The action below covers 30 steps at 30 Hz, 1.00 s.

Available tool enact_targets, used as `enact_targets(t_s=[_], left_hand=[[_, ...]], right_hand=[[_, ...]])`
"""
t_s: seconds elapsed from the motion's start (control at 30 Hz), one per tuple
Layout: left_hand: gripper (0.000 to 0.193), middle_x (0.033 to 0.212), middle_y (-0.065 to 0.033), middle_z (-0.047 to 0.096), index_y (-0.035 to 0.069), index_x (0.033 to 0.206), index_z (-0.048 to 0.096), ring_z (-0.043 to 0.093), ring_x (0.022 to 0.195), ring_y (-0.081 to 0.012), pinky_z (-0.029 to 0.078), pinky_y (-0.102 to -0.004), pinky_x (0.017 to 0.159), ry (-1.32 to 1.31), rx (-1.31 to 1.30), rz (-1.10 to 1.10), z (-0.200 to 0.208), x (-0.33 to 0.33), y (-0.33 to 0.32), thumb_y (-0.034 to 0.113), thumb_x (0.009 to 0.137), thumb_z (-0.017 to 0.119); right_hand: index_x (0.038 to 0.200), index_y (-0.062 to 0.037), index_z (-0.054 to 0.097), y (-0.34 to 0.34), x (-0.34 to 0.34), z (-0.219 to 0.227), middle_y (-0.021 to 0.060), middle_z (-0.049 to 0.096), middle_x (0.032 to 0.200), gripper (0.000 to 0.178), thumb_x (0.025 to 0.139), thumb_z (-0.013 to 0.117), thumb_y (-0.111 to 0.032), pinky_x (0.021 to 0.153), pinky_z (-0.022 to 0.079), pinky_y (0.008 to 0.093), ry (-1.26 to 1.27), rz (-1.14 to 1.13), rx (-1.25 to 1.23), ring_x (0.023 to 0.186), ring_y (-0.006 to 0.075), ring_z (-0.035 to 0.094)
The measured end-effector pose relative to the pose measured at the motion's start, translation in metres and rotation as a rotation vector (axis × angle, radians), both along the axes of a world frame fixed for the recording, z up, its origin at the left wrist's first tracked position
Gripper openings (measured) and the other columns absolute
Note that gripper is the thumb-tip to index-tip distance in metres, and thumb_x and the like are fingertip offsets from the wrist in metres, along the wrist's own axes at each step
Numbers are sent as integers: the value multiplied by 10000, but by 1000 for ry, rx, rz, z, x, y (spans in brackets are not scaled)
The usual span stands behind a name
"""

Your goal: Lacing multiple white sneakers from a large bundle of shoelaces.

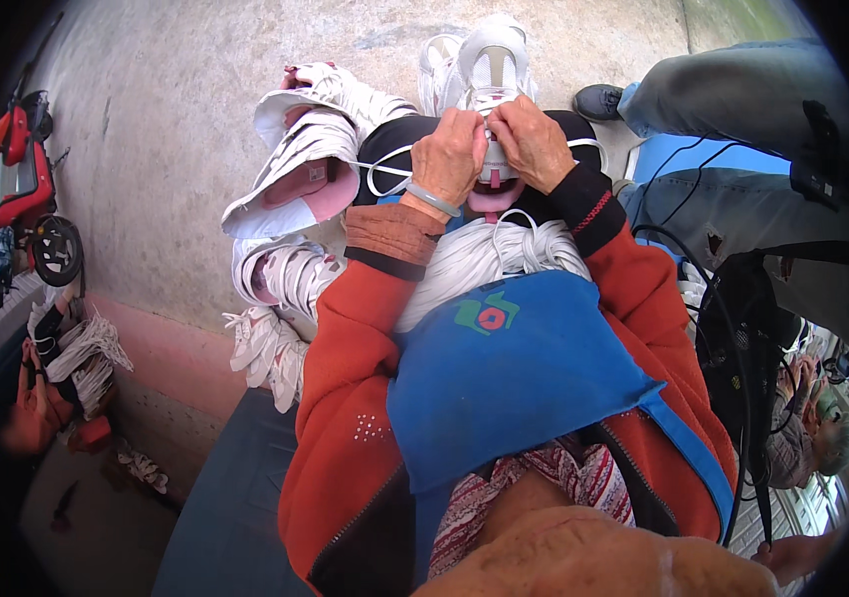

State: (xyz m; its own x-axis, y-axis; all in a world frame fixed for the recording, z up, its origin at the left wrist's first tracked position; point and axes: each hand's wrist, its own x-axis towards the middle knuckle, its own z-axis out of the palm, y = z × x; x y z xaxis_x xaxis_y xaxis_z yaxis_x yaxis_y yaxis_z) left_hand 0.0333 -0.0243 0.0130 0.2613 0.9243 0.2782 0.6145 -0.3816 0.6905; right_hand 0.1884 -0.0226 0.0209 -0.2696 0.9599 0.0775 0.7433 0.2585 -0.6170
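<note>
A white and grey sneaker [495, 66] lies in front of my lap, its toe pointing away from me and its pink lining showing at the near opening. My left hand [449, 154] is closed in a pinch over the left side of its lacing, gripping a white shoelace [384, 169] that loops out to the left. On the other side, my right hand [532, 144] pinches a shoelace too, with a loop beyond the wrist. Both sets of fingertips nearly meet above the tongue [493, 159]. A thick bundle of white laces [489, 261] rests on my lap against the blue apron [514, 368].
At left, several white and pink shoe uppers [295, 179] wrapped in laces are stacked by my knee. Another sneaker [437, 70] stands beyond my hands. A person in jeans [733, 95] is close on the right, with black cables [688, 159]. A red scooter [36, 189] stands far left.
</note>
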Motion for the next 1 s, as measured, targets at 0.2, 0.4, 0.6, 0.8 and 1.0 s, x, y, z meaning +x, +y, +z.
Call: enact_targets(t_s=[0.2, 0.4, 0.6, 0.8, 1.0], left_hand=[[94, 776, -112, 569, 48, 860, 554, 593, 643, -293, 475, -372, 552, -148, -85, -7, -10, -8, 3, 102, 791, 591], [121, 788, -99, 553, 56, 888, 548, 597, 635, -287, 480, -368, 535, 40, 13, -28, 3, 1, 2, 116, 793, 592], [118, 810, -104, 541, 71, 906, 538, 597, 641, -305, 488, -385, 536, 254, 7, -94, -1, 4, 0, 123, 808, 577], [123, 822, -151, 571, 29, 893, 540, 595, 704, -331, 476, -382, 623, -64, -157, -75, -10, -3, 8, 136, 834, 538], [212, 827, -249, 595, -2, 886, 538, 570, 838, -418, 446, -428, 754, -188, -659, -36, -4, -5, 22, 187, 860, 446]], right_hand=[[900, -60, 648, -6, 10, 7, 105, 528, 728, 139, 771, 618, -105, 620, 455, 311, 271, -91, -41, 661, 237, 561], [888, -55, 640, -5, 5, 7, 107, 546, 744, 129, 766, 607, -84, 628, 457, 322, 216, -96, 75, 681, 247, 565], [880, -45, 619, -15, 15, 7, 104, 565, 780, 129, 757, 611, -82, 627, 461, 319, 172, -154, 89, 701, 251, 576], [881, -54, 601, -23, 20, 12, 97, 569, 789, 138, 755, 619, -109, 603, 461, 322, 104, -123, 114, 700, 252, 585], [878, -24, 584, -26, 24, 18, 112, 586, 737, 151, 783, 638, -128, 599, 465, 316, 42, -123, -46, 658, 252, 589]])
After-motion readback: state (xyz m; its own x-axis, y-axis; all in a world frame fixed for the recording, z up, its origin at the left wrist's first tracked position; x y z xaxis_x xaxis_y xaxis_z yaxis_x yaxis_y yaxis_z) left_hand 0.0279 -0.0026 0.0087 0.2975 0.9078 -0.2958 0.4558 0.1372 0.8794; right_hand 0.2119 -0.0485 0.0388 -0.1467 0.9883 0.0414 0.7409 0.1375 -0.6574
